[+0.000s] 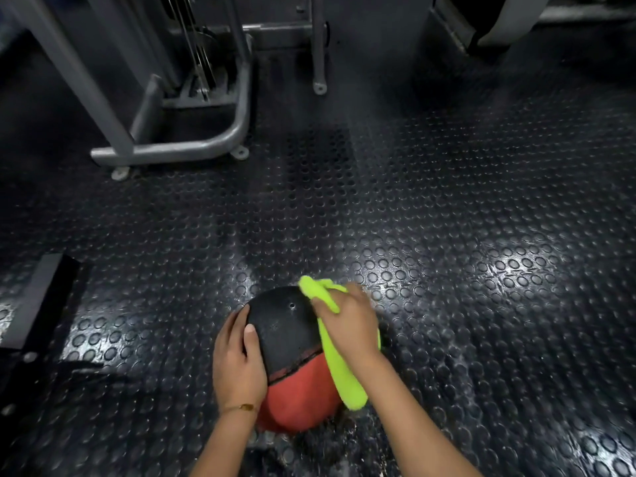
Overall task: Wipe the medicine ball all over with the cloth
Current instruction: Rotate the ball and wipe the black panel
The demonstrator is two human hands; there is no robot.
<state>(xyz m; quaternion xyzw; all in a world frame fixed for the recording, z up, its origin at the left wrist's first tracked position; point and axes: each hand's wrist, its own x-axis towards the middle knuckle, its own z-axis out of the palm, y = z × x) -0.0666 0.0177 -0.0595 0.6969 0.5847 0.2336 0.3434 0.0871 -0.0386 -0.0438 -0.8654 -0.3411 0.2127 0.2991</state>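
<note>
I see the medicine ball [292,342], black above and red below, sitting on the studded rubber floor [447,218] right in front of me, well apart from the grey machine frame [172,149] at the floor's far left. My left hand [237,359] lies flat against the ball's left side, fingers relaxed and thumb resting on the black half. My right hand [351,321] grasps the bright green cloth [339,370] and presses it on the ball's upper right; a loose end trails under my wrist.
</note>
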